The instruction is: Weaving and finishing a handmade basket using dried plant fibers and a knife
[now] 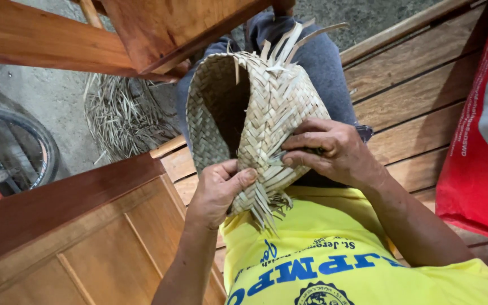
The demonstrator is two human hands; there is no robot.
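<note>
Straw-coloured woven basket (255, 113), half finished, sits on the person's lap, mouth turned toward the left of view, loose strip ends sticking out at top and bottom.

Left hand (217, 189) grips the lower edge of the basket — thumb pressed across the weave near the loose bottom strips (265, 206), fingers curled behind, so closed on the basket. Right hand (329, 151) clamps the basket's right flank, fingers bent over the plaited seam, fingertips close to the left thumb; also closed on the basket.

Person wears a yellow shirt (323, 254) with blue print and a round emblem at the bottom edge, plus grey trousers (323, 62) under the basket.

Seat is a slatted wooden bench (413, 85). Red plastic bag (475, 141) with a pale panel and small white lettering stands on the bench at the right edge, well apart from the hands.

Reddish wooden panel (86, 226) at lower left. Pile of dry leaf strips (120, 118) on the concrete floor beyond it — bicycle wheel (24, 147) further left.
</note>
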